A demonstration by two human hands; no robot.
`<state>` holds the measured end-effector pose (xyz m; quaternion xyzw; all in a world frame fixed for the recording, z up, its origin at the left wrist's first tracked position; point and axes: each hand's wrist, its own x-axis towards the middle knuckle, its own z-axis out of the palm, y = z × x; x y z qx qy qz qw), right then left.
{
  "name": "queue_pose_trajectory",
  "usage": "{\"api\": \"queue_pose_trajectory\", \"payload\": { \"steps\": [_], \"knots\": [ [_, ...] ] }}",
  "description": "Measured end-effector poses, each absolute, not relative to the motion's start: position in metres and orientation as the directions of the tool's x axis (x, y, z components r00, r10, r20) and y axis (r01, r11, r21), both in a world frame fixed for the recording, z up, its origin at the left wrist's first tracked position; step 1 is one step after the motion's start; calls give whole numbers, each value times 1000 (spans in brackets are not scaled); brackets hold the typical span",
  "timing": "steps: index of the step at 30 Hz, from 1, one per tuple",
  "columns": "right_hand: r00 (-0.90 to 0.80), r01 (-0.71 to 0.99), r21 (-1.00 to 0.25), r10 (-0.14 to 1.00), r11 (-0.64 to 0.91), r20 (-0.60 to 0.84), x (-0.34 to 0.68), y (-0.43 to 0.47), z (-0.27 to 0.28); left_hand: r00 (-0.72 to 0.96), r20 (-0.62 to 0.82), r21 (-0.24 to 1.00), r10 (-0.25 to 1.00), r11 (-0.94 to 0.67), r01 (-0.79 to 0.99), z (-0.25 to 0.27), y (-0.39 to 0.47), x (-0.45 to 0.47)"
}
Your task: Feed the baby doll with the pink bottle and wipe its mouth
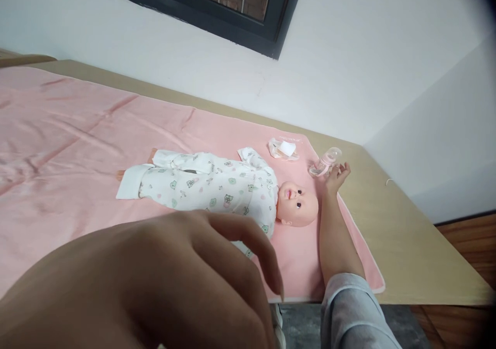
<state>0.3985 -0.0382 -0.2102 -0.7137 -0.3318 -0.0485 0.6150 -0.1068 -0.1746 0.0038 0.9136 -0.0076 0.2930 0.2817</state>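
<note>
A baby doll [228, 183] in white pyjamas with small green and pink prints lies face up on a pink blanket [96, 126], its head to the right. Just past the head is a clear baby bottle [325, 163] with a pink collar and a see-through cap, leaning at a slant. My right hand [338, 177] is right beside the bottle, fingers apart and slightly bent; whether it touches the bottle is hard to see. Big and close to the camera, my left hand [186, 276] hangs over the doll's near side, fingers loosely bent. Its thumb and lower fingertips are hidden.
A crumpled clear packet with a white piece [285, 149] lies on the blanket above the doll's head. Underneath is a wooden table [395, 235], its back edge along a white wall [329, 54]. A dark-framed window [277, 33] is above.
</note>
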Motion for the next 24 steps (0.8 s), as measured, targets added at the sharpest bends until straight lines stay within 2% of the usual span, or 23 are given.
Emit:
{"api": "queue_pose_trajectory", "payload": {
  "steps": [2,4,7,10,13,18,20,24],
  "knots": [
    [727,566,-824,454,30,515,390,-36,-199,843,531,602,91,-741,-299,15,-162,-106],
    [650,648,-761,498,31,574,380,-35,-187,885,461,623,-67,-686,-377,21,-147,-103],
    [572,751,-659,524,-26,631,365,-35,-173,920,319,490,-227,-791,-365,19,-133,-102],
    [591,749,-659,523,-73,614,355,-39,-168,926,224,310,-303,-879,-363,10,-131,-105],
    [634,731,-675,470,-104,614,350,-42,-165,937,164,290,-308,-893,-344,7,-132,-108],
    [638,734,-676,416,-72,648,340,-41,-144,963,131,526,-234,-807,-267,18,-123,-100],
    [611,743,-670,411,-1,677,334,-40,-129,976,82,535,-202,-817,-214,22,-118,-94],
    [557,669,-700,456,250,694,311,-45,-95,995,64,462,-80,-881,-100,21,-101,-83]
  ]
}}
